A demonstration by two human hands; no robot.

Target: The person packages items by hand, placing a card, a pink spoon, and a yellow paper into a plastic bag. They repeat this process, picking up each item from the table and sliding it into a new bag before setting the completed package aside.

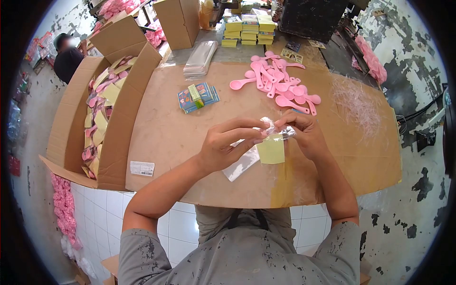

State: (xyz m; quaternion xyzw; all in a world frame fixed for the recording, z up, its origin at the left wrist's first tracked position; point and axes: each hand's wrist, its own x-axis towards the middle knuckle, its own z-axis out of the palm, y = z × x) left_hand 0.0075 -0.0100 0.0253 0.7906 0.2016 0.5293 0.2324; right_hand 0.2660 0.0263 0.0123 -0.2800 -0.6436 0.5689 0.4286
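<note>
My left hand [230, 142] and my right hand [306, 132] meet over the front middle of the cardboard-covered table. Between them, both sets of fingers pinch the crinkled top of a clear plastic bag [286, 130]. A pale yellow card [271, 151] hangs below the fingers, seemingly inside that bag. Whether the bag holds anything else is hidden by my fingers. Under my left hand, another clear plastic sleeve [241, 165] lies flat on the table. Just beyond my right hand is a heap of pink plastic spoons [283, 85].
Left stands a tall open carton [124, 109] filled with packed spoons and cards. Blue booklets [198, 98], a stack of clear sleeves [200, 59] and yellow-edged card stacks [249, 29] sit farther back. Plastic strands [356, 104] lie right; a label [142, 168] lies front left. Another person [68, 59] is beyond the carton.
</note>
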